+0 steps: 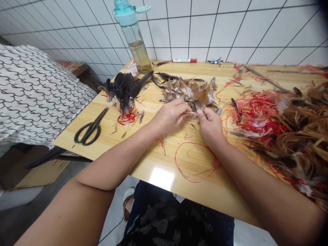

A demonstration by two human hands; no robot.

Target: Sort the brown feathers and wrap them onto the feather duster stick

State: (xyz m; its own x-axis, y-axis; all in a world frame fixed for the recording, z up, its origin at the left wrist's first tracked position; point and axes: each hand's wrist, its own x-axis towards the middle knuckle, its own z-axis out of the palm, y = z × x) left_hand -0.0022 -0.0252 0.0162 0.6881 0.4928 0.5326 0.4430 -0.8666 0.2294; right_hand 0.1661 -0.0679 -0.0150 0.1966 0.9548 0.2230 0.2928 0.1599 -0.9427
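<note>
My left hand (171,117) and my right hand (210,125) meet over the middle of the wooden table, fingertips nearly touching. Both are closed in a pinch on a small brown feather (201,97), whose pale quill end runs between the fingers; the exact grip is partly hidden. Just beyond them lies a pile of brown and white feathers (176,89), with long black ones behind it. A loop of red string (176,155) curves over the table below my right hand.
Scissors (89,131) and a black feather bundle (124,89) with red string (126,117) lie left. A water bottle (138,51) stands behind. A large brown feather heap (302,143) and tangled red string (261,112) fill the right. A marker (184,60) lies along the tiled wall.
</note>
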